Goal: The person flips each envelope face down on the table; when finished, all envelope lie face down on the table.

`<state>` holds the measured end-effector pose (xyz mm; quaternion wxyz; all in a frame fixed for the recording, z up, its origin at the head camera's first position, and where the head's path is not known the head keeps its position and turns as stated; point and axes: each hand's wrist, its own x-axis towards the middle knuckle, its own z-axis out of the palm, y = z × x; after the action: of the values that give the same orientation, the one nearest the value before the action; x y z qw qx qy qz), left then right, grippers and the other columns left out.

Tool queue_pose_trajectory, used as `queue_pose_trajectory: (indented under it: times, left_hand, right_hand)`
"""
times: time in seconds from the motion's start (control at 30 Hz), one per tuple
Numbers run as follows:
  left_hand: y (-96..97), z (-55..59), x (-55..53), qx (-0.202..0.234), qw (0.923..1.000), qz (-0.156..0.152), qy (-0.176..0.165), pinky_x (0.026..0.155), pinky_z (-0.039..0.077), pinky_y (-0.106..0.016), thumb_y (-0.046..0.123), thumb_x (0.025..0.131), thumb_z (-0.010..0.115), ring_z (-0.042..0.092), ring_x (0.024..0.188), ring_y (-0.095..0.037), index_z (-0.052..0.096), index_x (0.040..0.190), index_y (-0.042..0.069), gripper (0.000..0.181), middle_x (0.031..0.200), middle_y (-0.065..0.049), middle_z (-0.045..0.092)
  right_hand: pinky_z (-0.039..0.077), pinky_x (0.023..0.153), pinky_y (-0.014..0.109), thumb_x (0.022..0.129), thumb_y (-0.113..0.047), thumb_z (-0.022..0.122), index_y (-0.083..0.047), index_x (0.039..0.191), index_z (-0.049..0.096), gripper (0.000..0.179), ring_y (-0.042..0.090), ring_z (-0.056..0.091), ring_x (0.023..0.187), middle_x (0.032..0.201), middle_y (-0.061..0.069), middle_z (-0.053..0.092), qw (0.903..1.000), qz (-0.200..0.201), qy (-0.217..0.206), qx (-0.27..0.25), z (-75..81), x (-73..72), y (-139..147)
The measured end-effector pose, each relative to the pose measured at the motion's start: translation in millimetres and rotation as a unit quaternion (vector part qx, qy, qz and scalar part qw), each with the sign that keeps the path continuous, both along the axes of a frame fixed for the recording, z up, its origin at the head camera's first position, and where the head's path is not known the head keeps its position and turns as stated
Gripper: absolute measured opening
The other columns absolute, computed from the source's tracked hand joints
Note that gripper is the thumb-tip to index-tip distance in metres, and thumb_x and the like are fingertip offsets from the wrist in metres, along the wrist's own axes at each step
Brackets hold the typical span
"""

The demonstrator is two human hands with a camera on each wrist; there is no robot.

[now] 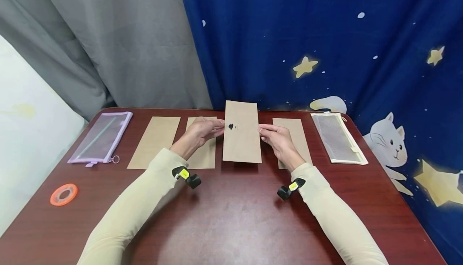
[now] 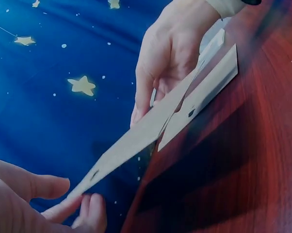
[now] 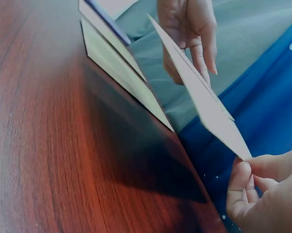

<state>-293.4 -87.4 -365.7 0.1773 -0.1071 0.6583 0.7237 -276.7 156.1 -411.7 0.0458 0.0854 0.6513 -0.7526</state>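
Observation:
A brown kraft-paper envelope point(image 1: 242, 142) with a small black hat print is held up above the far part of the table, tilted toward the head camera. My left hand point(image 1: 201, 130) holds its left edge between thumb and fingers. At the right edge, my right hand point(image 1: 276, 138) pinches it between thumb and fingertips, as the right wrist view shows too. Under my left hand lies another flat brown paper piece point(image 1: 202, 156), with a similar one point(image 1: 155, 142) farther left. Beneath my right hand is one more brown piece point(image 1: 298, 136), partly covered.
A purple-edged mesh zip pouch point(image 1: 103, 136) lies at the far left, and a cream-edged mesh pouch point(image 1: 338, 138) at the far right. An orange ring-shaped roll point(image 1: 64, 194) rests at the left on the dark red table point(image 1: 231, 216). Grey and blue curtains point(image 1: 260, 48) hang behind.

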Motion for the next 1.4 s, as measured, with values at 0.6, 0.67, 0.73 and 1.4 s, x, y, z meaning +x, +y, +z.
queue_pose_trajectory:
  times: [0.6, 0.67, 0.73, 1.4]
  left_hand:
    - [5.5, 10.6, 1.4, 0.025, 0.9985, 0.013, 0.047, 0.069, 0.063, -0.023, -0.013, 0.089, 0.066, 0.074, 0.064, -0.011, 0.07, 0.111, -0.012, 0.023, 0.077, -0.004, 0.073]
    - [5.8, 13.4, 2.3, 0.025, 0.9979, 0.016, 0.058, 0.068, 0.063, -0.023, -0.014, 0.089, 0.065, 0.074, 0.063, -0.012, 0.071, 0.106, -0.011, 0.018, 0.077, -0.004, 0.073]
    - [6.3, 15.8, 3.0, 0.023, 0.9975, 0.017, 0.065, 0.068, 0.063, -0.023, -0.014, 0.089, 0.065, 0.074, 0.063, -0.012, 0.071, 0.101, -0.01, 0.014, 0.076, -0.004, 0.072]
    - [20.9, 11.4, 9.4, -0.005, 0.997, 0.017, 0.075, 0.075, 0.064, -0.028, 0.007, 0.099, 0.063, 0.073, 0.068, -0.012, 0.061, 0.123, -0.015, 0.032, 0.087, -0.013, 0.072]
  right_hand:
    - [0.054, 0.067, 0.018, 0.095, -0.017, 0.071, -0.001, 0.11, 0.077, 0.023, 0.01, 0.07, 0.075, 0.095, 0.013, 0.078, 0.9219, 0.014, 0.17, 0.348, 19.8, 8.9, 7.1]
    - [0.052, 0.066, 0.022, 0.093, -0.021, 0.073, -0.005, 0.105, 0.08, 0.021, 0.016, 0.072, 0.079, 0.094, 0.011, 0.079, 0.878, -0.004, 0.223, 0.423, 33.6, 15.4, -2.3]
    - [0.051, 0.064, 0.026, 0.092, -0.019, 0.074, -0.004, 0.103, 0.08, 0.02, 0.02, 0.07, 0.078, 0.094, 0.011, 0.079, 0.8544, 0.013, 0.262, 0.448, 46.9, 24.9, -17.5]
    - [0.061, 0.059, 0.042, 0.09, -0.013, 0.072, -0.003, 0.088, 0.076, 0.01, 0.032, 0.072, 0.072, 0.079, 0.013, 0.067, 0.6765, -0.029, 0.293, 0.675, 64.5, 60.6, -92.2]
